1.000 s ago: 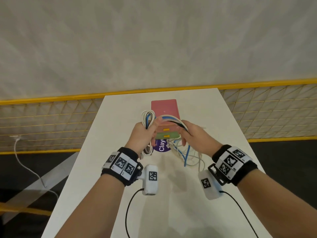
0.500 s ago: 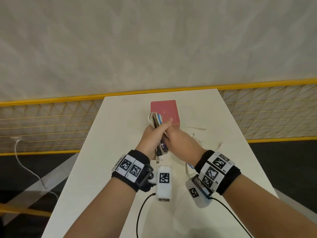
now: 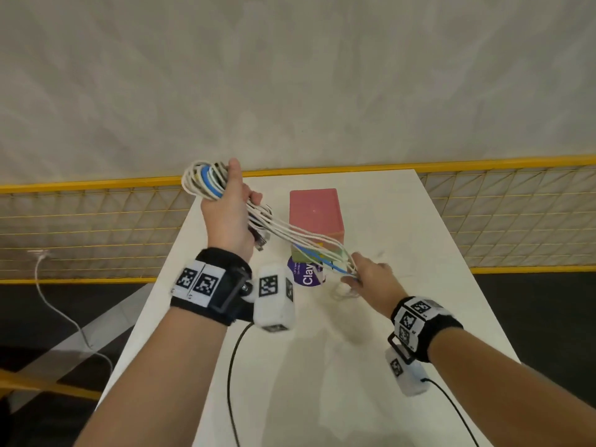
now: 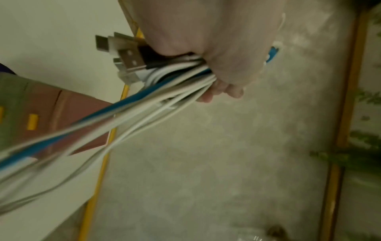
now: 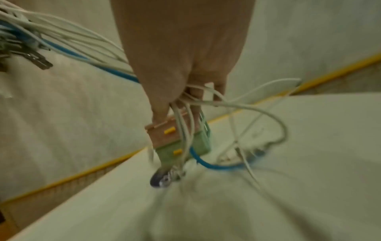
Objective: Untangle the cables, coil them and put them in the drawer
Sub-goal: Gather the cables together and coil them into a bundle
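My left hand (image 3: 229, 211) is raised over the table's far left corner and grips a coil of white and blue cables (image 3: 206, 183). In the left wrist view several USB plugs (image 4: 125, 58) stick out beside the left hand (image 4: 206, 53). From the coil the cable strands (image 3: 303, 241) stretch taut down to my right hand (image 3: 367, 277), which holds them between curled fingers low over the table. Loose cable ends (image 5: 266, 114) trail from the right hand (image 5: 185, 76) onto the table. The small drawer unit (image 3: 314, 209), pink over green with yellow handles, stands behind the strands, its drawers closed.
A purple round lid (image 3: 306, 275) lies in front of the drawer unit. The white table (image 3: 419, 237) runs to a yellow-railed mesh fence (image 3: 96, 221) at its far edge. Black wrist-camera leads (image 3: 230, 382) hang near me.
The hands were together by the drawer unit. The left hand has lifted up and left with the coil, the right has moved right and down, pulling the strands taut between them.
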Demonstrator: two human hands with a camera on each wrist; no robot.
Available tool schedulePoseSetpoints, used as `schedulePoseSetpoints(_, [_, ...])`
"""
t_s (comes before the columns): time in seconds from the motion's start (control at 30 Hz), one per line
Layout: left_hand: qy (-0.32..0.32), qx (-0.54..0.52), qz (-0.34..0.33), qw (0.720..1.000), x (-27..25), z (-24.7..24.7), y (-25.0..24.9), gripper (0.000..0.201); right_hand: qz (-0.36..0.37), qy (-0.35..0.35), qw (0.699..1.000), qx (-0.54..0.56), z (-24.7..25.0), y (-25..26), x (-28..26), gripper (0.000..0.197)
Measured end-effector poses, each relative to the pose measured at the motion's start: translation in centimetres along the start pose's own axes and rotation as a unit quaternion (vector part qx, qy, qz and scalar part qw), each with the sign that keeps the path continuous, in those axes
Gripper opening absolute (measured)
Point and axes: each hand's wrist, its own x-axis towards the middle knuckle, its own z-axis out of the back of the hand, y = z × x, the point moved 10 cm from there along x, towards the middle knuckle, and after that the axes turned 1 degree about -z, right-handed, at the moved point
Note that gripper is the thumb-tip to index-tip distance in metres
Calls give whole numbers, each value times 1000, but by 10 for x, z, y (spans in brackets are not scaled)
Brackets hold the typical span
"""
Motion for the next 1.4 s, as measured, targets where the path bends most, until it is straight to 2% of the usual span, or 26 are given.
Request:
schedulePoseSetpoints(0.03, [5, 17, -16, 1000, 0, 0, -4, 33, -11, 13, 1000, -8, 2, -4, 5, 49])
schedulePoseSetpoints(0.1, [17, 62, -42, 997, -3, -1, -4, 30, -3, 76, 996, 38, 5, 12, 14, 112])
schedulePoseSetpoints(0.13, [23, 78, -48, 996, -5, -3, -2, 30, 25, 97, 993, 69, 11, 29, 16, 133])
schedulePoseSetpoints(0.2, [29, 104, -49, 993, -10, -6, 5, 43, 98, 104, 984, 106, 28, 77, 14, 143])
schedulePoseSetpoints(0.27, [33, 106, -63, 992, -17, -11, 9, 49, 153, 79, 969, 177, 41, 121, 13, 135])
schedulePoseSetpoints(0.3, [42, 102, -77, 991, -23, -16, 8, 47, 164, 68, 956, 235, 41, 135, 13, 124])
schedulePoseSetpoints(0.37, [60, 91, -103, 989, -32, -24, 0, 35, 147, 45, 936, 318, 30, 138, 19, 85])
schedulePoseSetpoints(0.43, [80, 71, -114, 988, -33, -25, -12, 40, 123, 22, 952, 280, 16, 117, 27, 39])
schedulePoseSetpoints(0.47, [89, 57, -114, 988, -30, -22, -19, 43, 115, 17, 963, 241, 9, 102, 30, 28])
schedulePoseSetpoints(0.53, [101, 49, -131, 985, -25, -14, -35, 40, 100, 38, 969, 224, 6, 79, 27, 25])
schedulePoseSetpoints(0.6, [105, 62, -148, 981, -22, -8, -47, 42, 94, 86, 953, 274, 5, 71, 19, 19])
schedulePoseSetpoints(0.63, [99, 69, -150, 981, -21, -6, -48, 45, 100, 119, 946, 283, 5, 74, 16, 24])
schedulePoseSetpoints(0.73, [77, 75, -142, 984, -22, -5, -38, 45, 138, 161, 951, 223, 8, 99, 11, 78])
schedulePoseSetpoints(0.77, [69, 87, -133, 985, -23, -7, -31, 46, 147, 156, 947, 240, 13, 113, 10, 88])
schedulePoseSetpoints(0.8, [64, 97, -122, 986, -24, -9, -23, 47, 149, 141, 940, 273, 17, 124, 12, 90])
schedulePoseSetpoints(0.83, [62, 105, -112, 986, -26, -11, -16, 48, 152, 115, 932, 308, 22, 134, 14, 80])
schedulePoseSetpoints(0.93, [83, 101, -96, 987, -32, -21, -7, 44, 153, 30, 923, 351, 33, 144, 20, 19])
schedulePoseSetpoints(0.97, [94, 95, -96, 986, -33, -25, -8, 45, 146, 19, 929, 341, 32, 140, 20, 12])
schedulePoseSetpoints(1.03, [120, 79, -101, 985, -34, -30, -15, 47, 132, 24, 939, 316, 27, 128, 21, 33])
schedulePoseSetpoints(1.07, [133, 73, -110, 982, -34, -33, -19, 45, 128, 40, 939, 316, 24, 124, 21, 36])
schedulePoseSetpoints(1.1, [144, 71, -120, 980, -34, -35, -23, 43, 129, 62, 937, 319, 21, 122, 20, 33])
schedulePoseSetpoints(1.17, [148, 76, -133, 977, -32, -35, -29, 39, 132, 100, 928, 333, 16, 121, 18, 14])
schedulePoseSetpoints(1.27, [140, 81, -140, 977, -24, -29, -36, 39, 143, 123, 926, 326, 20, 117, 12, 10])
schedulePoseSetpoints(1.33, [148, 79, -122, 978, -17, -23, -36, 36, 154, 97, 938, 294, 34, 111, 9, 11])
schedulePoseSetpoints(1.4, [187, 123, -87, 971, -15, -23, -26, 31, 163, 76, 950, 255, 47, 102, 11, 13])
